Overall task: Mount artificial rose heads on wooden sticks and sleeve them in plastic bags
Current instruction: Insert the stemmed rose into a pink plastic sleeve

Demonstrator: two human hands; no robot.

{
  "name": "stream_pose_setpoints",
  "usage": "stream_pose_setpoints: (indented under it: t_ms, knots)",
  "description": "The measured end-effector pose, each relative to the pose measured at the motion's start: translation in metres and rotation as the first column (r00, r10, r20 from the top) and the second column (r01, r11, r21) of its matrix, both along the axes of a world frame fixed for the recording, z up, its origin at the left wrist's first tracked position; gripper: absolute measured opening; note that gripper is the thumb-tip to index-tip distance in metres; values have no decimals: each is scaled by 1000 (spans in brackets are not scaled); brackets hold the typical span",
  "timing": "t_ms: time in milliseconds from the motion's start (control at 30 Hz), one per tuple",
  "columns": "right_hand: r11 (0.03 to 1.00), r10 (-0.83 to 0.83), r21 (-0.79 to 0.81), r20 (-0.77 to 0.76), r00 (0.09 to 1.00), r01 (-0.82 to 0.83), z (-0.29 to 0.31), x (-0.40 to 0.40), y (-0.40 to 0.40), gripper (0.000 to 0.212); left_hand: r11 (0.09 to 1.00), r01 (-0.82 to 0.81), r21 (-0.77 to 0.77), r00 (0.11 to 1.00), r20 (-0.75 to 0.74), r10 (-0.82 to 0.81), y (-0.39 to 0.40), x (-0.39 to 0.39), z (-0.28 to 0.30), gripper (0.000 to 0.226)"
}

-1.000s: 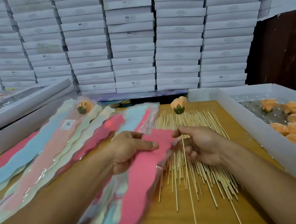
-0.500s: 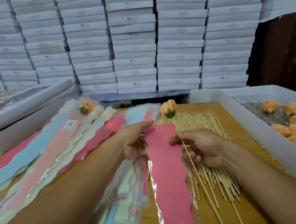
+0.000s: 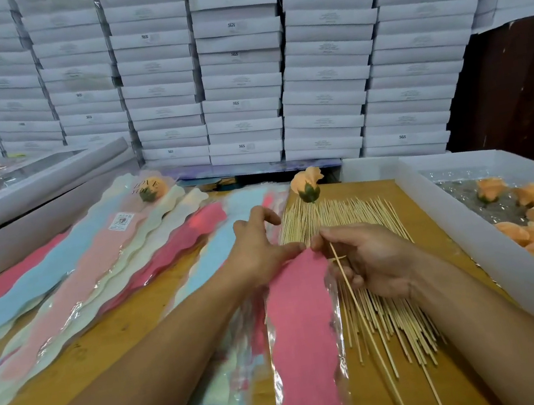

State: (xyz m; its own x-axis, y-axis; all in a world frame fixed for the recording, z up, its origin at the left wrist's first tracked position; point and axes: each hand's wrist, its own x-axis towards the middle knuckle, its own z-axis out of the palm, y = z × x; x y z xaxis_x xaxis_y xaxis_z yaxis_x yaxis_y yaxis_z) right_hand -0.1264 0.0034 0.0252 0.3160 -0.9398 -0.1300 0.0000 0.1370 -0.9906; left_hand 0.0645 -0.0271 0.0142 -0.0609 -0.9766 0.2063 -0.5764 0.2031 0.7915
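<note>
Left hand: now pinching the top edge of the pink wavy-edged plastic bag.
Right hand: still gripping the thin wooden stick, peach rose head shifted right.

Two bare forearms enter from the lower edge of the frame, one from the lower left and one from the lower right, with no sleeve visible on either as far as the picture reaches. The left hand and the right hand, near the middle of the frame, wear no gloves. No ring, watch or band shows on the fingers or wrists.
</note>
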Motion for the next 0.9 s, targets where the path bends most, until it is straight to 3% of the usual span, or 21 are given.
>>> stream_pose_setpoints:
  t_ms: [133, 200, 500, 667, 833, 900]
  knots:
    - [1000, -19, -3, 10, 1000, 19, 2, -1, 1, 34, 982, 62, -178, 980, 199, -25, 4, -3, 1, 18]
    - [999, -34, -11, 6, 999, 34, 3, -1, 1, 37, 977, 96, -193, 967, 249, -46, 6, -5, 0, 21]
    - [998, -58, 3, 23, 998, 58, 7, -1, 2, 33, 987, 100, -122, 977, 200, -75, 5, -9, -6, 19]
    - [999, -52, -7, -1, 999, 52, 5, 0, 3, 31, 995, 70, -77, 984, 168, -57, 3, -8, -8, 25]
    - [999, -29, -29, 23, 999, 30, 7, -1, 4, 37, 1000, 14, 9, 984, 175, -15, 0, -8, -6, 56]
    - [999, -1, -33, 48, 999, 3, 8, -1, 4, 31, 998, 16, 59, 994, 104, -22, -1, -7, -4, 61]
